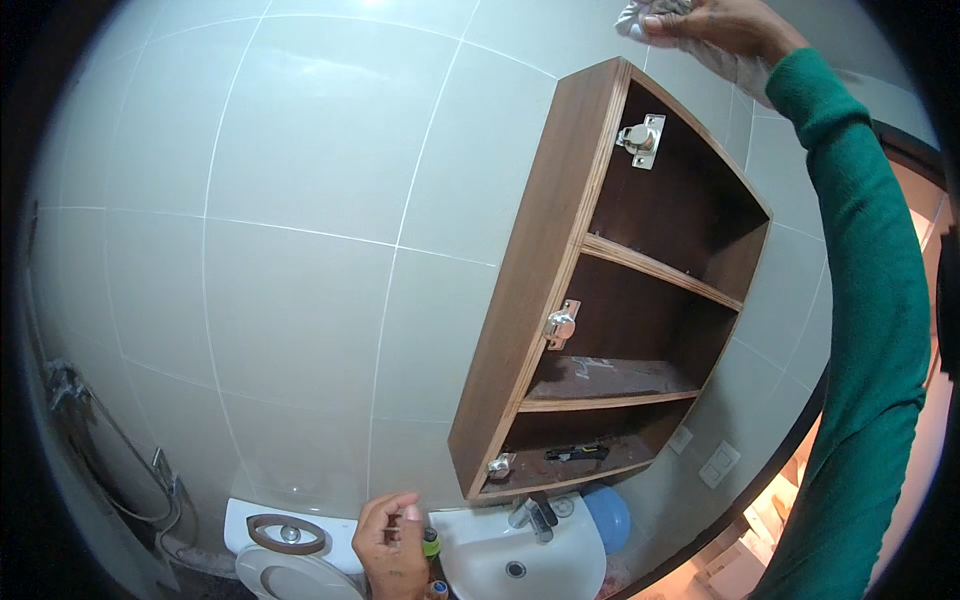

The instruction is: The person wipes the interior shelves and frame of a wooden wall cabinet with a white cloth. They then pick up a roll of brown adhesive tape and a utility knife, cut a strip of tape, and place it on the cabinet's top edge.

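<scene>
High at the upper right, my right hand (735, 28) grips a crumpled grey-white cloth (650, 20) above the top of a brown wooden wall cabinet (530, 270). Part of the cloth hangs down behind the wrist and green sleeve. The cabinet has no door on it, and its three compartments face right. Metal hinges (560, 325) sit along its front edge. A black utility knife (577, 453) lies in the lowest compartment, and the shelf above looks dusty. Low in the view, my left hand (392, 548) is closed with curled fingers; what it holds, if anything, is hidden.
Below the cabinet is a white washbasin (475, 560) with a metal tap (541, 520). A blue basin (607, 518) stands on its right. A toilet (290, 572) is at lower left, with small bottles (431, 543) beside my left hand. A shower hose (125, 450) hangs far left.
</scene>
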`<state>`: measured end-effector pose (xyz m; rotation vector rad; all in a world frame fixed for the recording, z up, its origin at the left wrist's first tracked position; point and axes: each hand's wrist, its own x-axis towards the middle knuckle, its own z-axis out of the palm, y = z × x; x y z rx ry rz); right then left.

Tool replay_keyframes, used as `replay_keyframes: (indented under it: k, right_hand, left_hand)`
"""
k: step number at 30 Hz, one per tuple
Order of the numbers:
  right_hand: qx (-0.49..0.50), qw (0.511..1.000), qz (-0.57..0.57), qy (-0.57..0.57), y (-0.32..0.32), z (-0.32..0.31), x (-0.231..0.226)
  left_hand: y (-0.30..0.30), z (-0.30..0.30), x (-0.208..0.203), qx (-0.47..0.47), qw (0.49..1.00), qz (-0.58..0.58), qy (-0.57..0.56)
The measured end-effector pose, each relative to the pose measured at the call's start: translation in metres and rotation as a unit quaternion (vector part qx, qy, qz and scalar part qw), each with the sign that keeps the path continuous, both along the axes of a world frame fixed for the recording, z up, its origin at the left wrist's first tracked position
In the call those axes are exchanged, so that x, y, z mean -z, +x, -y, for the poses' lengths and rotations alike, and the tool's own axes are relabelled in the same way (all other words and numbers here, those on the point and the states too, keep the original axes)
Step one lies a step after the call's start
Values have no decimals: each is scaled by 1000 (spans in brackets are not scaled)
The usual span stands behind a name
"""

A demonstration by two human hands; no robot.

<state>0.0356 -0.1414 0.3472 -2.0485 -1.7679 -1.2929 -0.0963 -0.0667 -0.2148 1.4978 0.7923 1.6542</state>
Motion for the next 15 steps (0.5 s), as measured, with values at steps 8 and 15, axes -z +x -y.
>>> replay_keyframes:
  k: [8,15]
  right_hand:
    - [117,982,31,-142,-27,-17,36]
    - [-4,986,104,133,30,-10,-15]
  left_hand:
    - [19,6,-3,68,997,-37,-29]
    - [17,16,4,94,989,-26,-112]
